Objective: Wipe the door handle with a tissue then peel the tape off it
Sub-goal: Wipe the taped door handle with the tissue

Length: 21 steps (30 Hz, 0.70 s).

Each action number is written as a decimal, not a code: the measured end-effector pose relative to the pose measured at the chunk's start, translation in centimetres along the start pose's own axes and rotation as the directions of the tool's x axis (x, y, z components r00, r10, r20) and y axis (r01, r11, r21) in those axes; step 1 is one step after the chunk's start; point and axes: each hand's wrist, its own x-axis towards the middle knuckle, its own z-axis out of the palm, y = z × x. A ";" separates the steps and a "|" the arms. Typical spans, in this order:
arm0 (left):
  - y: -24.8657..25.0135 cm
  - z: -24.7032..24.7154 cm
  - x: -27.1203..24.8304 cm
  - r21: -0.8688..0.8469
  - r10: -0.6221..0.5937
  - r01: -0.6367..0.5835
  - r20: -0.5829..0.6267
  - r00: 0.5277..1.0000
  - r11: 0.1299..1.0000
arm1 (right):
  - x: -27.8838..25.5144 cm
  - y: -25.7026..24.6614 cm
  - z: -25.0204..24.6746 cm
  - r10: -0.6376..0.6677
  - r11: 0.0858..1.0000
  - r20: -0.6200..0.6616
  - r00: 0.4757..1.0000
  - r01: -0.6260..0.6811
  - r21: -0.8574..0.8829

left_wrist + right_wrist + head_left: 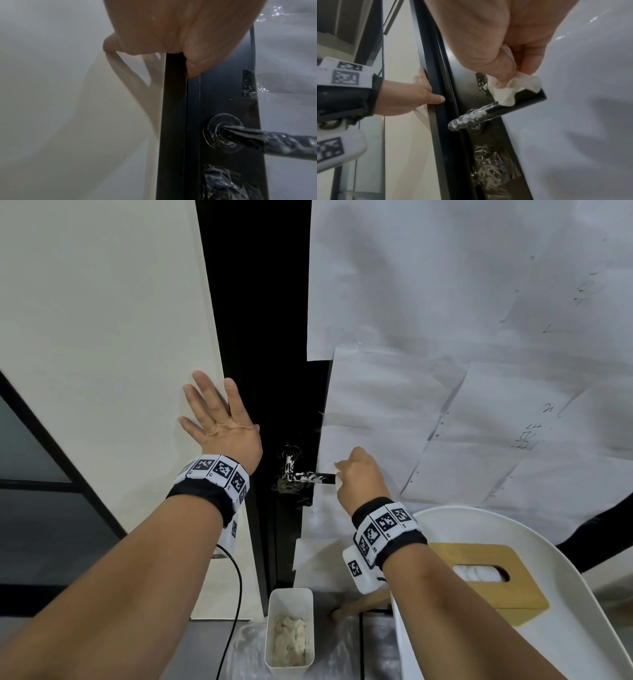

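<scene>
A black lever door handle (310,476) (498,109) (267,140) juts from a dark door, smeared with white along the half nearer its base. My right hand (359,477) (503,65) pinches a crumpled white tissue (513,90) and presses it onto the handle's free end. Clear crinkled tape (489,167) (221,181) clings to the door plate below the handle. My left hand (219,416) (419,93) lies flat with spread fingers on the cream wall beside the black door frame, its thumb at the frame's edge.
White paper sheets (462,371) cover the door to the right. A white chair (565,594) holds a wooden tissue box (493,577). On the floor below the handle stands a white bin (290,628) with used tissues. A black cable (236,594) hangs from my left wrist.
</scene>
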 end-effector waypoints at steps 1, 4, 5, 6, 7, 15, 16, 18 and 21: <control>0.0 0.0 0.0 0.005 -0.003 0.003 0.001 1.000 1.000 | -0.1 0.1 0.0 0.016 0.999 0.004 1.000 -0.016 -0.030; 0.0 0.0 -0.1 0.016 0.003 -0.004 0.008 1.000 1.000 | -0.5 -0.7 0.1 0.018 0.996 0.039 0.999 -0.014 -0.087; 0.0 0.0 -0.1 0.016 0.005 -0.005 0.007 1.000 1.000 | -0.5 -1.0 0.2 0.007 0.996 0.049 0.999 -0.002 -0.092; 0.0 0.0 0.0 0.014 0.006 -0.006 0.005 1.000 1.000 | -0.4 -1.2 0.4 -0.010 0.996 0.059 0.998 0.015 -0.086; 0.0 0.0 0.0 0.012 0.006 -0.006 0.003 1.000 1.000 | -0.2 -1.5 0.5 -0.035 0.997 0.073 0.997 0.040 -0.071; 0.0 0.0 0.0 -0.025 -0.005 0.005 -0.005 1.000 1.000 | 0.0 -0.8 0.0 -0.001 0.999 -0.057 0.998 0.004 0.048; 0.0 0.1 0.0 -0.032 -0.010 0.009 -0.012 1.000 0.999 | 0.1 -0.5 -0.1 0.027 1.000 -0.072 0.997 -0.026 0.015; -0.1 0.1 -0.1 -0.033 -0.014 0.013 -0.024 1.000 0.999 | 0.2 -0.1 0.2 0.053 0.998 -0.040 0.998 -0.054 -0.030; -0.2 0.2 0.0 -0.026 -0.013 0.012 -0.038 0.999 1.000 | 0.3 -0.6 1.1 0.026 0.999 0.014 1.000 -0.026 -0.022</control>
